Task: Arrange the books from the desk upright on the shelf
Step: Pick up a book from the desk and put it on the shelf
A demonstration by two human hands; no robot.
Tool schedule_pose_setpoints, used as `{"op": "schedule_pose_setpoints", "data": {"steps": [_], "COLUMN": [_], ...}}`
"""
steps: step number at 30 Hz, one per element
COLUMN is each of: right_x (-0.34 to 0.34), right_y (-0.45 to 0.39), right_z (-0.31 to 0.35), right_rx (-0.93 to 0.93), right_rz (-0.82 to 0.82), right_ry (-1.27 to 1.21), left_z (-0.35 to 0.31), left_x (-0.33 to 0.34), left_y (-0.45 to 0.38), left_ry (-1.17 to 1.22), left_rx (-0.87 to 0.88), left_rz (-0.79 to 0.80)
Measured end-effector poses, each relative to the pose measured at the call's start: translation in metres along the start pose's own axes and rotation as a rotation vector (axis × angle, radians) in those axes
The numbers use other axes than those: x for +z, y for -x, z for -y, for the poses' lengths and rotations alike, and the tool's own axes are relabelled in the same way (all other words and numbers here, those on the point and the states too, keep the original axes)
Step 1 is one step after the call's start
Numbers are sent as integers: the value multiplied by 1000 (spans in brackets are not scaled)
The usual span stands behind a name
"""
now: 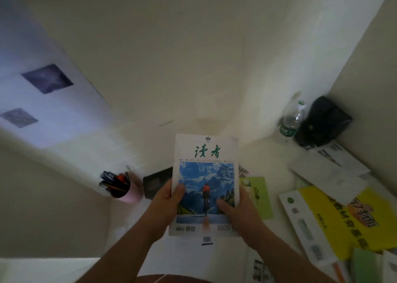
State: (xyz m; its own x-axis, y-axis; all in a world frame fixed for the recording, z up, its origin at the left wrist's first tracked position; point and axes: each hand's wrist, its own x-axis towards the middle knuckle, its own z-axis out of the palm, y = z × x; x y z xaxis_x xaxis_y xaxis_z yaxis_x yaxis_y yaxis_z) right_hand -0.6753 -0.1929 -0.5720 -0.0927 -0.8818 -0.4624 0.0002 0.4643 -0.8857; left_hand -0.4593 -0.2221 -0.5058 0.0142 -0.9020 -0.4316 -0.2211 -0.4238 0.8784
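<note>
Fingers of both hands curl round a magazine (206, 175), thumbs on its front cover: left hand (166, 199) grips the left edge, right hand (240, 214) the lower right edge, cover upright facing the camera, above the white desk (277, 153). Right of the fingers, a yellow book (343, 216) lies flat; a green booklet (261, 194) just beside them. Far right: black pouch (322, 123), water bottle (293, 119). Left: pink pen cup (120, 186).

Two bare forearms, no sleeves, left hand (166, 199) and right hand (240, 213) without rings or gloves.
</note>
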Motion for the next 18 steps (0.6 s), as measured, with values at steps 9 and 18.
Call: {"op": "schedule_pose_setpoints", "data": {"steps": [9,18], "right_x": [78,193], "right_y": [80,218], "right_z": [13,36], "right_rx": [-139,-324], "right_rz": [-73,-159], "right_ry": [108,169], "left_z": [28,38], "left_x": [-84,-220], "left_y": [76,183], "left_ry": [103,12], "left_rx": [70,233], "left_rz": [4,55]}}
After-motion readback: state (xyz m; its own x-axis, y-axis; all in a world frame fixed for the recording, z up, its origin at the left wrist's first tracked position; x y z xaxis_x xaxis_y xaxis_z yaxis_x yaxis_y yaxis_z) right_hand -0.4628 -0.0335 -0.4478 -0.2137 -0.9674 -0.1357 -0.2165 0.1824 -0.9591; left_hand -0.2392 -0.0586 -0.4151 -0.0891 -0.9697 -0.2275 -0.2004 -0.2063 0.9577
